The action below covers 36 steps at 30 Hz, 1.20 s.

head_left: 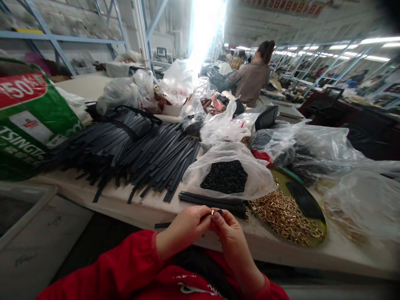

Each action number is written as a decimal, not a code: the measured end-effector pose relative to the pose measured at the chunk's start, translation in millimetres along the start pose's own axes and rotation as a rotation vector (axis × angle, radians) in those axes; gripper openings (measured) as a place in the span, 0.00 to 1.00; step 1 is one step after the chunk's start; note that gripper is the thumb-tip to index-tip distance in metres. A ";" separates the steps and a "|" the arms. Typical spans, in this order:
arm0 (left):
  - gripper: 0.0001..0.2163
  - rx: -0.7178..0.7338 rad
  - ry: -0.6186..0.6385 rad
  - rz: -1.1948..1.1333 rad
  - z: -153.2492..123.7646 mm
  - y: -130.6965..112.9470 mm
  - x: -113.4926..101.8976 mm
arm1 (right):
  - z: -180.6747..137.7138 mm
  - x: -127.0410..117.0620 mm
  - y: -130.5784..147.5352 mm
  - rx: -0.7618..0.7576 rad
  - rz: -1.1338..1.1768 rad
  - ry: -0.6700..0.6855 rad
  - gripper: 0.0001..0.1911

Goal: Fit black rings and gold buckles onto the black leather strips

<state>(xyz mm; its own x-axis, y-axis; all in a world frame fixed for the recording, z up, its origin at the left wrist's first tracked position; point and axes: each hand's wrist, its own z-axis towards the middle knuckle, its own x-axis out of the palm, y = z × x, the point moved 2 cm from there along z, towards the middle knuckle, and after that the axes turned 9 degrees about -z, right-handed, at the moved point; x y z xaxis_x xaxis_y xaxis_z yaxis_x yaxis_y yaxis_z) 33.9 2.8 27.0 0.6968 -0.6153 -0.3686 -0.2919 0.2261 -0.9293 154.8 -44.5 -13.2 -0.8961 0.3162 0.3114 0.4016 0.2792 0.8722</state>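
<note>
Left hand pinches gold buckle; right hand, black strap. Tray, gold fittings: hands' 3 o'clock.

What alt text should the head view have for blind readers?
A red-sleeved person's left grip and right grip hold a shiny metal piece and a black item at a cluttered workbench. Beyond lie black strips, a plastic bag of small black pieces, and a tray of gold-coloured links.
</note>
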 end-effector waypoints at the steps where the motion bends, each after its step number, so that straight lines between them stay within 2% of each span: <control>1: 0.11 -0.027 0.011 -0.025 -0.3 0.5 0.1 | 0.5 -1.6 -0.2 -0.022 -0.043 -0.005 0.12; 7: 0.08 -0.235 0.074 -0.209 -1.1 5.2 -2.4 | 5.8 -5.0 3.1 -0.035 -0.023 -0.030 0.12; 12: 0.07 -0.179 0.042 -0.144 2.8 9.6 -4.4 | 5.6 0.5 -0.8 -0.034 -0.112 0.102 0.11; 16: 0.07 -0.175 0.051 -0.031 5.3 16.1 -6.6 | 11.7 -9.5 -4.7 -0.008 -0.072 0.004 0.11; 19: 0.06 -0.208 0.055 -0.041 7.0 19.6 -6.3 | 15.5 -14.5 -4.8 -0.023 -0.106 -0.053 0.12; 24: 0.07 -0.223 0.045 -0.239 7.4 22.1 -1.3 | 9.9 -3.5 -3.4 -0.037 -0.236 0.033 0.14; 30: 0.09 -0.221 0.052 -0.279 3.0 27.1 1.2 | 5.7 0.2 -1.5 -0.087 -0.308 0.063 0.13; 33: 0.10 -0.281 0.084 -0.278 1.8 28.4 1.5 | 4.7 -3.9 3.7 -0.131 -0.375 0.038 0.13; 36: 0.10 -0.276 0.095 -0.291 1.0 25.7 2.0 | 2.5 -7.5 7.9 -0.189 -0.466 -0.012 0.13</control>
<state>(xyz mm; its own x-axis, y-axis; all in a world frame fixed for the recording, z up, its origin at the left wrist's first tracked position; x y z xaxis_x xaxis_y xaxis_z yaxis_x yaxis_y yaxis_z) 28.5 8.1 2.4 0.7162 -0.6938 -0.0752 -0.2654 -0.1712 -0.9488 165.1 -42.4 -9.6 -0.9693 0.2080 -0.1312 -0.0833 0.2246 0.9709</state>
